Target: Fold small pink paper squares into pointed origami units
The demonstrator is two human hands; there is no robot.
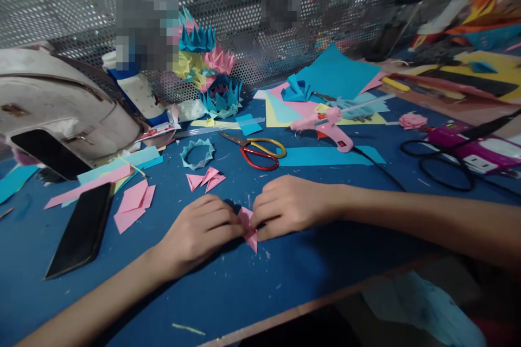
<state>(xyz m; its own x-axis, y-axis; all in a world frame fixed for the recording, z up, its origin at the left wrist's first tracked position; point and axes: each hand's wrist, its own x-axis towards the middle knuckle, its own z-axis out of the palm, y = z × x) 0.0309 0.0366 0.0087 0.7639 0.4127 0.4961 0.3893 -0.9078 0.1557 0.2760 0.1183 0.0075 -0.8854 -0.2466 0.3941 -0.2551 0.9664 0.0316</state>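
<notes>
A small piece of pink paper (246, 220), partly folded to a point, lies on the blue table between my hands. My left hand (199, 227) presses its left side with closed fingers. From the right, my right hand (291, 209) pinches its other edge; the fingertips hide part of the paper. Just beyond are folded pink paper triangles (206, 179) and a light-blue folded paper ring (197, 154). Scissors (260, 153) with red and yellow handles lie behind my hands, blades pointing left. Loose pink paper pieces (134, 205) rest to the left.
A pink glue gun (325, 126) rests on a blue paper strip (331, 156), its cord trailing right toward a purple power strip (474, 146). Phones (81, 230), a white bag (61, 97) and a tumbler (136, 89) stand left. Paper flowers (222, 97) stand against the perforated metal screen.
</notes>
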